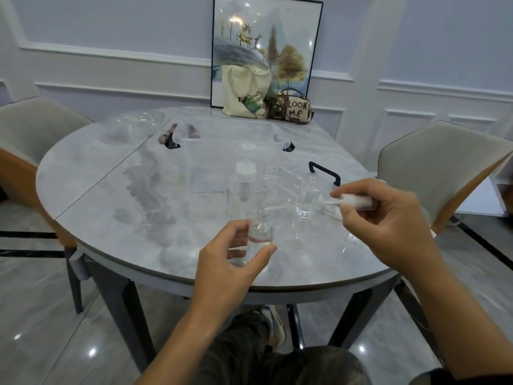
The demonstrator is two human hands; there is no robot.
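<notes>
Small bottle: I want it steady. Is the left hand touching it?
Touching. Head view: left hand curls thumb and fingers round the small bottle.

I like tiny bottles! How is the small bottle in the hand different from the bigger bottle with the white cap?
The small bottle has an open neck; the bigger bottle wears a white cap. The left hand grips the small bottle; the bigger bottle stands untouched on the table. The small bottle looks shorter than the bigger bottle. Both are clear and upright.
</notes>
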